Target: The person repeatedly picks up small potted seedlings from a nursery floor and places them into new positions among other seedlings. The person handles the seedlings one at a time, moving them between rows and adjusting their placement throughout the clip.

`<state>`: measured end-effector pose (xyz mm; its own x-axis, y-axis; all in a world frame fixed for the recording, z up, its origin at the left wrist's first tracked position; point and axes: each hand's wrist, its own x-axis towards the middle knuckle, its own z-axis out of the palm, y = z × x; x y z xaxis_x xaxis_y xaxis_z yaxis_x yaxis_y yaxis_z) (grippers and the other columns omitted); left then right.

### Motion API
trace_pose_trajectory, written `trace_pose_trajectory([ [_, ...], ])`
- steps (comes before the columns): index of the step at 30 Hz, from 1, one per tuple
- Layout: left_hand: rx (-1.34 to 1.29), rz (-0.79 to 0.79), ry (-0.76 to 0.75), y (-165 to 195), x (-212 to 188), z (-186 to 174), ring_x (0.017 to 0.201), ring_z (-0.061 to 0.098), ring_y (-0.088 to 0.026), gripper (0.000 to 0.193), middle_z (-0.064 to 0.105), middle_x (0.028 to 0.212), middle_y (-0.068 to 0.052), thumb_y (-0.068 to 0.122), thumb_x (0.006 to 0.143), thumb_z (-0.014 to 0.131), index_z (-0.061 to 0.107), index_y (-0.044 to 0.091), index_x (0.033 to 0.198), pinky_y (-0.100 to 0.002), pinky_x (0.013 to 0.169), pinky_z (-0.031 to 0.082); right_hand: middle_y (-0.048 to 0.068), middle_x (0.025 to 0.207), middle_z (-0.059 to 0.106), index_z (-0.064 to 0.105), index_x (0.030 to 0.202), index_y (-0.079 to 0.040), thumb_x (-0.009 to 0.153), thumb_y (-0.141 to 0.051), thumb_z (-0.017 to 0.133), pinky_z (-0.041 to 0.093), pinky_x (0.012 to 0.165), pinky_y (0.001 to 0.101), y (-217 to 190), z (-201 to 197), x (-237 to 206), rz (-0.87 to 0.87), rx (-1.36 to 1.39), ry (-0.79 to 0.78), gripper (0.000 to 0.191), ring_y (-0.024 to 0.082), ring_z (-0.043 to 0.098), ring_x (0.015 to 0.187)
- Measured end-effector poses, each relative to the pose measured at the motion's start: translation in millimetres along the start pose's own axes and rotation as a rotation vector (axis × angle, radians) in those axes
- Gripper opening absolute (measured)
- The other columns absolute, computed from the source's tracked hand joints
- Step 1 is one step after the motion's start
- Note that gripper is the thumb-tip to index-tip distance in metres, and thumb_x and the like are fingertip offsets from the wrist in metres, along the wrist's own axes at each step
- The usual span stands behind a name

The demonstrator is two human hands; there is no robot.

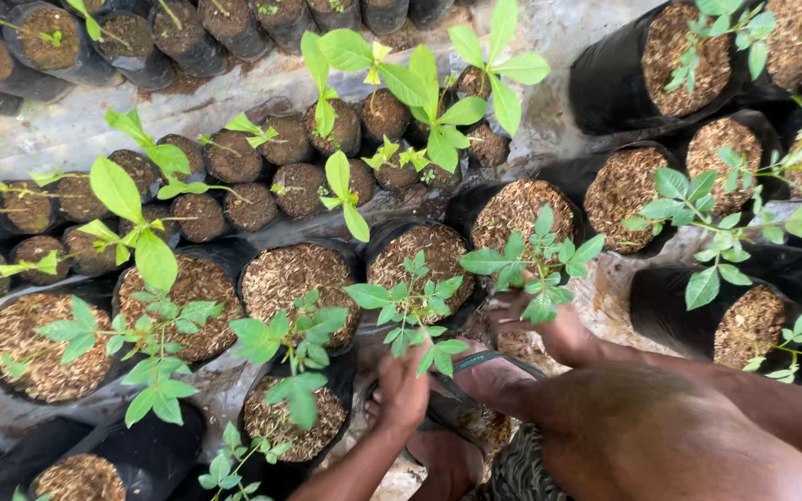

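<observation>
I crouch over rows of black grow bags filled with brown husk mulch, each with a green seedling. My left hand (403,388) is curled, back upward, beside the rim of a small near bag (282,429) and just under the leaves of a seedling (410,311). Those leaves hide what its fingers close on. My right hand (549,327) lies low on the ground sheet with its fingers apart, under the leaves of another seedling (533,264) and by a mulch-filled bag (512,211). It holds nothing that I can see.
My sandalled feet (486,378) and bare knee (679,436) fill the lower right. Larger bags (610,88) stand at the right and back, and smaller dark-soil bags (234,158) crowd the upper left. A pale, wet plastic sheet (58,130) shows between the rows.
</observation>
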<state>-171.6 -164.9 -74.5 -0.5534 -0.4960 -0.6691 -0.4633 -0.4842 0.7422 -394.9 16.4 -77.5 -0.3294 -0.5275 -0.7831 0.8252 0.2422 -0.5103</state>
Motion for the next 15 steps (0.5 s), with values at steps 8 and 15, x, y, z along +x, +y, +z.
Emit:
trace_pose_trajectory([
  [8, -0.208, -0.107, -0.032, -24, 25, 20, 0.075, 0.067, -0.015, 0.042, 0.071, 0.084, -0.003, 0.042, 0.098, 0.059, 0.07, 0.002, 0.091, -0.033, 0.065, 0.055, 0.016, 0.122, 0.074, 0.066, 0.126, 0.0, 0.099, -0.014, 0.052, 0.059, 0.097, 0.041, -12, 16, -16, -0.316, -0.787, 0.129, 0.034, 0.029, 0.072, 0.11],
  [15, 0.01, -0.082, -0.054, -7, 23, 14, 0.065, 0.062, -0.015, 0.051, 0.068, 0.073, -0.007, 0.042, 0.105, 0.056, 0.069, -0.002, 0.082, -0.032, 0.058, 0.049, 0.015, 0.125, 0.072, 0.065, 0.129, 0.002, 0.096, -0.01, 0.061, 0.06, 0.095, 0.0394, -5, 13, -15, -0.24, -0.389, 0.1, 0.035, 0.023, 0.07, 0.11],
])
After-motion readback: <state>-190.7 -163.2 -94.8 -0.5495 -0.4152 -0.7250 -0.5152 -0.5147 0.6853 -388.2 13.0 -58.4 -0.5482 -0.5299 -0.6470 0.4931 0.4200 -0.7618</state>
